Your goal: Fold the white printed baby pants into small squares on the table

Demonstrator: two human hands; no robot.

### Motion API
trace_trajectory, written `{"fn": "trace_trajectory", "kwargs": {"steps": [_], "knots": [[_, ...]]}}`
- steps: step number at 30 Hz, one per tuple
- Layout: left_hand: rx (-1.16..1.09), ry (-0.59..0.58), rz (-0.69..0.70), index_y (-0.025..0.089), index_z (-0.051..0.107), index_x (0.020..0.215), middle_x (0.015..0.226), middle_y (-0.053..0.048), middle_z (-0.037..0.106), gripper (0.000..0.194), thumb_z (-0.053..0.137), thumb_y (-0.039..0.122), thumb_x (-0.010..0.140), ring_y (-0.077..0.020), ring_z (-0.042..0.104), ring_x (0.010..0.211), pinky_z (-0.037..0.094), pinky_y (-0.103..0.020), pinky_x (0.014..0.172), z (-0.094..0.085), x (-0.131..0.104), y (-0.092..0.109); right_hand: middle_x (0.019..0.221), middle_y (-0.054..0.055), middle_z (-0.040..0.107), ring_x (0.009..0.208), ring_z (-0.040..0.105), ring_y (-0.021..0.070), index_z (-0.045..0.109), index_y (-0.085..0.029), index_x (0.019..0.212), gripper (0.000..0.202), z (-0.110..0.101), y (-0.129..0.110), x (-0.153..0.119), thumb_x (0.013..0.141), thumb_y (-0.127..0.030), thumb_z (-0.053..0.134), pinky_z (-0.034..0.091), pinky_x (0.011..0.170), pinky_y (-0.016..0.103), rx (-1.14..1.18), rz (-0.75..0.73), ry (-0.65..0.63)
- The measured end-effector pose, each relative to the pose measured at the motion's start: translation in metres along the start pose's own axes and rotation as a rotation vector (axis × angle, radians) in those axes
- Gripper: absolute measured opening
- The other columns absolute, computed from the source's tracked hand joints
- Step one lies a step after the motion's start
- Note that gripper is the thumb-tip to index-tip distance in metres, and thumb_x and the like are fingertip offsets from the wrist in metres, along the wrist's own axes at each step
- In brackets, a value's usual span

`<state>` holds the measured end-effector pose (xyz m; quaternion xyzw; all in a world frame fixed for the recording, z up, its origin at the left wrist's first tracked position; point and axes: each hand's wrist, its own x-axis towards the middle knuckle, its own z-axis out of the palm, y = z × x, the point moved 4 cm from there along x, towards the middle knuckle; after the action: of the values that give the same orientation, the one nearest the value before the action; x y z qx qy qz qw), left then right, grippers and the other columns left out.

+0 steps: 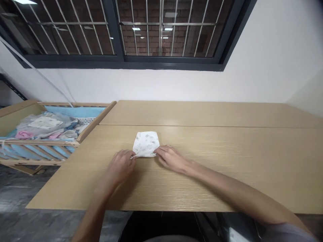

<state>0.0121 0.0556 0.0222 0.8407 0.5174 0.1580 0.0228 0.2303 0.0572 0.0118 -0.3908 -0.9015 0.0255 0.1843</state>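
Observation:
A small white cloth (pixel 145 144) with a faint scattered print lies on the light wooden table, folded into a rough square. My left hand (pixel 123 164) is closed at its near left corner, pinching the edge. On the other side, my right hand (pixel 170 157) pinches the near right corner between thumb and fingers. The fingertips partly hide both corners. Whether the cloth is a garment or a plain piece of fabric, I cannot tell.
The wooden table (pixel 214 161) reaches to the white wall, with a seam running across it. Left of it stands a wooden crib (pixel 97 122) with blue lining, holding a pile of clothes (pixel 47 126). A barred window (pixel 161 62) is above.

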Motion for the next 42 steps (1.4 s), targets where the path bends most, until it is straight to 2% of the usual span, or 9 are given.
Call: {"fn": "trace_trajectory", "kwargs": {"steps": [7,10,16,23,27,30,33,37,42], "knots": [[-0.082,0.073,-0.048,0.021,0.061,0.088,0.096,-0.009,0.071,0.019,0.046,0.032,0.091,-0.0276,0.065,0.095,0.05,-0.038,0.085,-0.042,0.03,0.004,0.107,0.011,0.061,0.1,0.057,0.0231,0.061,-0.017,0.112,0.023,-0.029,0.015,0.027,0.099,-0.018,0.041,0.047,0.091,0.039,0.18,0.024,0.165],[-0.146,0.09,-0.151,0.021,0.061,0.094,0.094,-0.007,0.071,0.022,0.043,0.033,0.092,-0.0251,0.066,0.088,0.049,-0.034,0.076,-0.044,0.06,-0.005,0.11,0.01,0.062,0.105,0.057,0.0218,0.059,-0.018,0.113,0.025,-0.028,0.037,0.047,0.097,-0.016,0.04,0.046,0.094,0.037,0.348,0.128,0.248],[-0.125,0.0,-0.318,0.017,0.065,0.109,0.106,-0.012,0.075,0.027,0.045,0.03,0.095,-0.0251,0.069,0.096,0.05,-0.032,0.082,-0.001,0.121,-0.043,0.092,0.003,0.065,0.078,0.059,0.0189,0.052,-0.018,0.123,0.03,0.013,0.096,0.087,0.094,-0.021,0.048,0.047,0.075,0.031,0.515,0.552,0.201],[-0.04,-0.038,-0.369,0.015,0.068,0.11,0.111,-0.019,0.074,0.028,0.046,0.026,0.096,-0.0301,0.069,0.107,0.051,-0.037,0.09,0.04,0.135,-0.057,0.1,0.01,0.068,0.091,0.062,0.0222,0.057,-0.016,0.112,0.024,0.047,0.117,0.099,0.09,-0.013,0.051,0.048,0.081,0.033,0.411,0.66,0.194],[-0.012,0.069,-0.337,0.011,0.058,0.13,0.132,-0.022,0.065,0.04,0.039,0.03,0.101,-0.0313,0.058,0.129,0.044,-0.044,0.107,0.034,0.125,-0.044,0.125,0.018,0.063,0.117,0.058,0.0255,0.056,-0.013,0.125,0.031,0.038,0.102,0.095,0.096,-0.019,0.047,0.044,0.1,0.038,0.347,0.594,0.247],[-0.05,0.16,-0.186,0.006,0.03,0.154,0.16,-0.023,0.037,0.063,0.029,0.044,0.104,-0.0291,0.032,0.151,0.03,-0.045,0.121,0.036,0.119,-0.023,0.152,0.02,0.046,0.142,0.039,0.0274,0.047,-0.013,0.144,0.047,0.029,0.072,0.094,0.101,-0.029,0.041,0.028,0.119,0.045,0.19,0.299,0.235],[-0.148,0.089,-0.011,0.002,0.017,0.158,0.168,-0.022,0.017,0.077,0.02,0.055,0.103,-0.0285,0.013,0.157,0.019,-0.043,0.127,0.055,0.118,-0.003,0.165,0.017,0.029,0.152,0.024,0.0291,0.036,-0.015,0.156,0.062,0.04,0.046,0.091,0.097,-0.031,0.046,0.018,0.124,0.05,0.061,0.044,0.047],[-0.155,-0.064,-0.028,-0.004,0.017,0.157,0.167,-0.026,0.012,0.083,0.017,0.057,0.101,-0.0306,0.005,0.157,0.013,-0.047,0.128,0.082,0.117,-0.003,0.167,0.018,0.02,0.156,0.015,0.0304,0.024,-0.01,0.161,0.072,0.057,0.041,0.087,0.094,-0.028,0.046,0.014,0.125,0.051,-0.004,0.058,-0.102],[-0.108,-0.085,0.001,0.003,0.015,0.159,0.168,-0.023,0.013,0.082,0.014,0.06,0.1,-0.0302,0.007,0.157,0.012,-0.051,0.127,0.084,0.104,-0.026,0.166,0.018,0.023,0.156,0.016,0.0313,0.022,-0.006,0.161,0.072,0.058,0.046,0.084,0.099,-0.039,0.038,0.011,0.126,0.05,0.024,0.141,-0.096]]}}
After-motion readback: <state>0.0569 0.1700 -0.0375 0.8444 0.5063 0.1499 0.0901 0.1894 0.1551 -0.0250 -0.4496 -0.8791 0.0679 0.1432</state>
